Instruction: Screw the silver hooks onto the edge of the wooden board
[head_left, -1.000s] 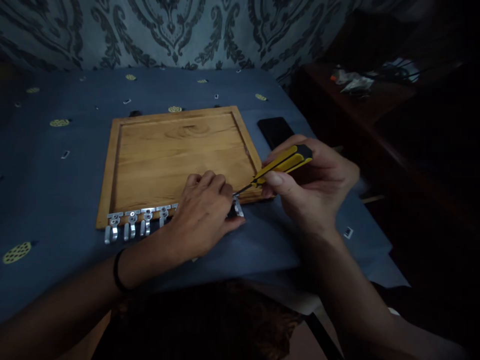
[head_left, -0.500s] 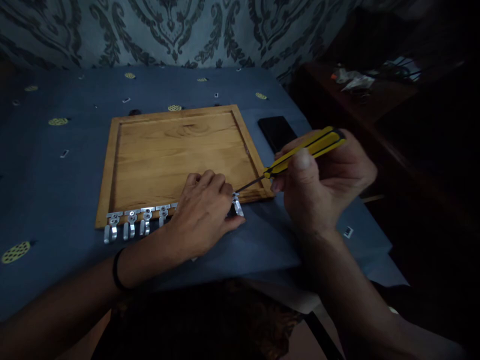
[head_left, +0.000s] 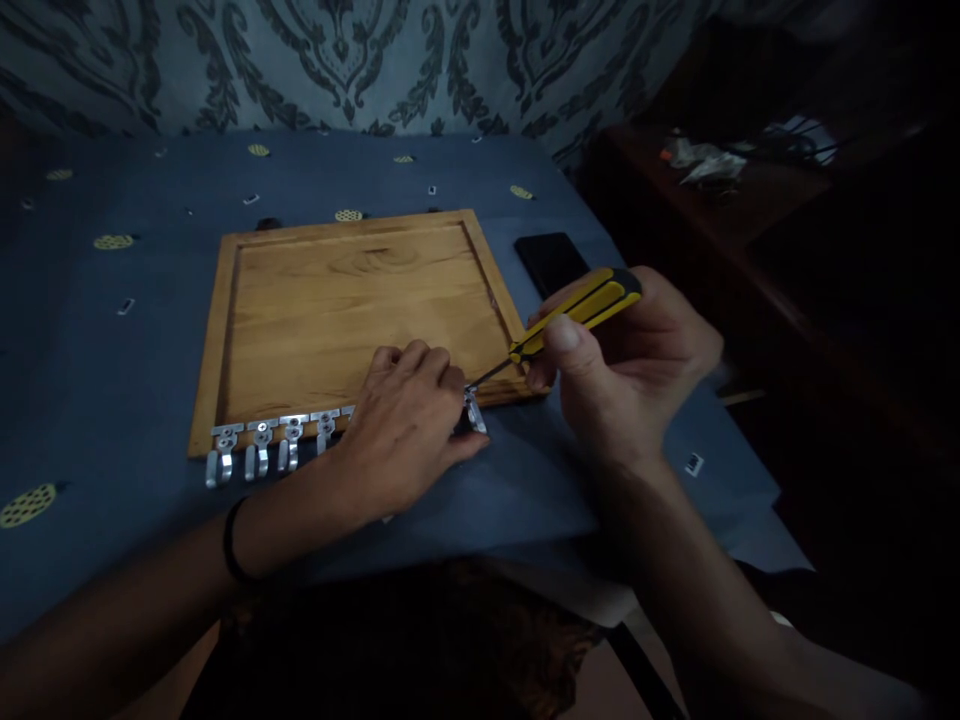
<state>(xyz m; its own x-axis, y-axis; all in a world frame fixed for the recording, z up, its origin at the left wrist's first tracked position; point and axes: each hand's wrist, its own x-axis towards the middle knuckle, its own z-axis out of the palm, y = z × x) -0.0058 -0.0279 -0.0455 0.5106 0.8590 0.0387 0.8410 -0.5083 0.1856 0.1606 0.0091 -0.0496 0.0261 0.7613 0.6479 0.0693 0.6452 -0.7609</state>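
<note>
A framed wooden board [head_left: 352, 300] lies on the table, with several metal hooks [head_left: 292, 445] in a row along its near edge. My left hand [head_left: 409, 430] rests over that edge, its fingers closed around the hook [head_left: 474, 412] at the right end of the row. Part of the row is hidden beneath this hand. In my right hand [head_left: 622, 370] is a yellow and black screwdriver [head_left: 581, 312], held at a slant with the thumb along the handle. Its tip meets the top of the right-end hook, beside my left fingertips.
Beyond the board's right side lies a flat black object [head_left: 551, 262], perhaps a phone or wallet. A patterned blue cloth [head_left: 150, 370] covers the table. On a dark wooden surface [head_left: 750, 215] to the right sits a crumpled clear plastic bag [head_left: 705, 160].
My right hand and the screwdriver handle have shifted left and slightly down, making the screwdriver a little steeper. The tip stays at the same hook. My left hand holds still.
</note>
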